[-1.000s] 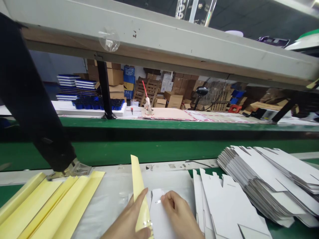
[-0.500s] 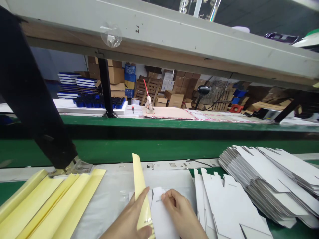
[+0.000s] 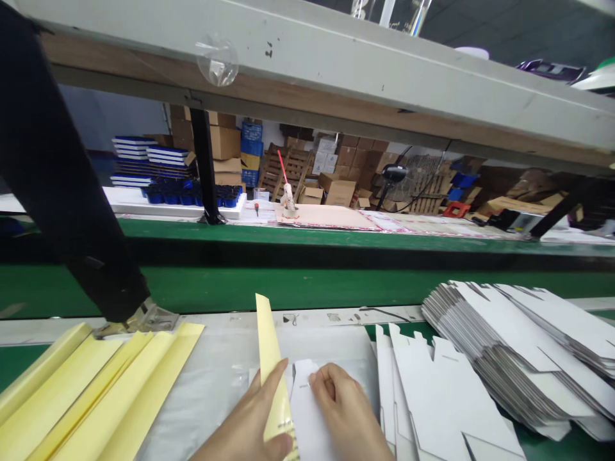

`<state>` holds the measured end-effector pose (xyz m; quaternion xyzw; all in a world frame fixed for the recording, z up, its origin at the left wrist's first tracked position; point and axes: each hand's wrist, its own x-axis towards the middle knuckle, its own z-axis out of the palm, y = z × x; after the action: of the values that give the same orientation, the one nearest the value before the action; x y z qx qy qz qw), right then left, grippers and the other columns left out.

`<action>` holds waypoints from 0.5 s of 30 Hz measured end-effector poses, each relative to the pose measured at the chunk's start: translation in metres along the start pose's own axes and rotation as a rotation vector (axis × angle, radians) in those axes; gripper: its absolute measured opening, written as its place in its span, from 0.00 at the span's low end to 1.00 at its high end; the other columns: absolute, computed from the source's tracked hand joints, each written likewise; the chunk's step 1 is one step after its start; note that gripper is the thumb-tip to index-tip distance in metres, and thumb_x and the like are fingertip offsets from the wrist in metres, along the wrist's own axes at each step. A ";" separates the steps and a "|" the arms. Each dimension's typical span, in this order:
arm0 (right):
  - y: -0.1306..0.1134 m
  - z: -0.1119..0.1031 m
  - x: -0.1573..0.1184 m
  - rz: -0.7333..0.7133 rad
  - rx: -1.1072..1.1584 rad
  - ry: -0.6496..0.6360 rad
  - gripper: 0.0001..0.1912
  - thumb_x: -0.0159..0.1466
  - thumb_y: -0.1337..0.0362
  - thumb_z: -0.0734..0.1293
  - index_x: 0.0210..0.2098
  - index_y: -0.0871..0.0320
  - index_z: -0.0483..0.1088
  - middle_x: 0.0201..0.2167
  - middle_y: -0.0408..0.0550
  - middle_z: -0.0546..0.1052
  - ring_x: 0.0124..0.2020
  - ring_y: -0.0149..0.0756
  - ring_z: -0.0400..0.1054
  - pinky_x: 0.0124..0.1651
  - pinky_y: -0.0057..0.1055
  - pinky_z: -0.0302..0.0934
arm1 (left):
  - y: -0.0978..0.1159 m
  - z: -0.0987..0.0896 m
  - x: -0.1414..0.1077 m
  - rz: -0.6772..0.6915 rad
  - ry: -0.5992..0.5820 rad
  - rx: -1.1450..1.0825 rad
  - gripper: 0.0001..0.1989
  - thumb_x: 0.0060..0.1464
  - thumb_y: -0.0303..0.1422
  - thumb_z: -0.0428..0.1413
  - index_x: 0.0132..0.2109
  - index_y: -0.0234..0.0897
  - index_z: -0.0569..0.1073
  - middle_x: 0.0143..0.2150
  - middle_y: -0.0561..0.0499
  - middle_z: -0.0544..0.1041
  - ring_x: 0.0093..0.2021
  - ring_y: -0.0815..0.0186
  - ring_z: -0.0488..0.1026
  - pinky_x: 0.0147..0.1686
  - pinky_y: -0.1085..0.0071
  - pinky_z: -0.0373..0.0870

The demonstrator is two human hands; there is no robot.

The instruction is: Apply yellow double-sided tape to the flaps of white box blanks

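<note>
My left hand point(image 3: 257, 413) is closed round a long yellow sticker sheet point(image 3: 270, 349), which stands tilted and has rows of small dark print or clear labels near its lower end. Beside it, a flat white carton point(image 3: 312, 419) lies under my right hand point(image 3: 343, 410). My right fingers are curled, thumb and forefinger pinched together against the carton near a small dark line of print; anything between them is too small to make out. More white card shows partly behind my left fingers. Beneath both lies a translucent plastic sheet point(image 3: 192, 387).
Several yellow sheets point(image 3: 139, 384) lie at the left. Flat white cartons point(image 3: 446, 397) lie right of my hands, with a thick carton stack point(image 3: 509, 358) beyond. A shelf point(image 3: 307, 57) crosses overhead, and a dark post point(image 3: 72, 173) slants down at the left.
My right hand has shifted very slightly left over the carton, its fingertips still pressed there. My left hand keeps its hold on the yellow sheet.
</note>
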<state>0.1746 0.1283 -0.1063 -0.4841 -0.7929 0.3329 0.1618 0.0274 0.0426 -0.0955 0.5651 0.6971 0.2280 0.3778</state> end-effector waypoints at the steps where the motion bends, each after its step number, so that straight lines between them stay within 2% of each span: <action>1: 0.000 0.000 0.000 -0.007 -0.035 0.011 0.12 0.61 0.59 0.54 0.22 0.54 0.55 0.20 0.41 0.65 0.24 0.36 0.61 0.26 0.28 0.48 | 0.000 0.000 0.000 -0.005 0.003 0.003 0.40 0.40 0.26 0.52 0.61 0.26 0.48 0.60 0.37 0.56 0.60 0.56 0.52 0.57 0.60 0.51; 5: -0.001 -0.003 -0.003 0.024 -0.102 0.045 0.09 0.61 0.59 0.54 0.26 0.53 0.54 0.23 0.41 0.69 0.26 0.38 0.64 0.29 0.29 0.51 | 0.001 0.001 0.000 -0.022 0.017 0.013 0.39 0.41 0.27 0.52 0.61 0.26 0.48 0.61 0.36 0.56 0.61 0.53 0.49 0.57 0.57 0.49; 7: -0.002 -0.006 -0.003 0.093 -0.096 0.054 0.08 0.61 0.56 0.54 0.30 0.53 0.53 0.23 0.41 0.70 0.26 0.39 0.65 0.28 0.29 0.52 | 0.001 0.001 -0.001 -0.017 0.023 0.012 0.39 0.41 0.27 0.52 0.61 0.26 0.48 0.60 0.36 0.56 0.61 0.53 0.50 0.57 0.58 0.51; 9: -0.004 -0.007 -0.003 0.121 -0.123 0.049 0.11 0.61 0.52 0.54 0.35 0.52 0.53 0.25 0.44 0.72 0.27 0.43 0.67 0.28 0.31 0.53 | 0.001 0.000 -0.003 -0.003 0.026 0.007 0.39 0.41 0.27 0.53 0.61 0.25 0.49 0.60 0.36 0.57 0.60 0.54 0.51 0.57 0.59 0.51; 12: -0.009 -0.006 -0.002 0.076 -0.208 0.003 0.14 0.59 0.49 0.55 0.35 0.53 0.55 0.37 0.52 0.74 0.34 0.51 0.69 0.32 0.36 0.53 | 0.000 0.000 -0.004 0.008 0.036 -0.004 0.38 0.42 0.27 0.52 0.61 0.26 0.49 0.60 0.37 0.57 0.61 0.53 0.50 0.57 0.58 0.50; 13: -0.010 -0.006 -0.001 0.061 -0.218 -0.016 0.13 0.59 0.50 0.56 0.34 0.53 0.56 0.39 0.53 0.73 0.35 0.52 0.68 0.33 0.37 0.54 | 0.000 0.001 -0.004 0.010 0.041 -0.009 0.38 0.42 0.27 0.52 0.61 0.26 0.49 0.60 0.37 0.57 0.61 0.53 0.50 0.57 0.57 0.50; 15: -0.009 -0.007 0.000 0.034 -0.191 -0.047 0.09 0.61 0.55 0.54 0.33 0.54 0.56 0.36 0.52 0.74 0.34 0.50 0.68 0.34 0.37 0.54 | 0.000 0.001 -0.004 0.016 0.050 -0.021 0.38 0.42 0.27 0.53 0.61 0.26 0.49 0.60 0.38 0.57 0.60 0.54 0.51 0.57 0.58 0.50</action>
<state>0.1727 0.1278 -0.0955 -0.5028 -0.8162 0.2699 0.0908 0.0287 0.0386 -0.0953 0.5608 0.6994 0.2525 0.3642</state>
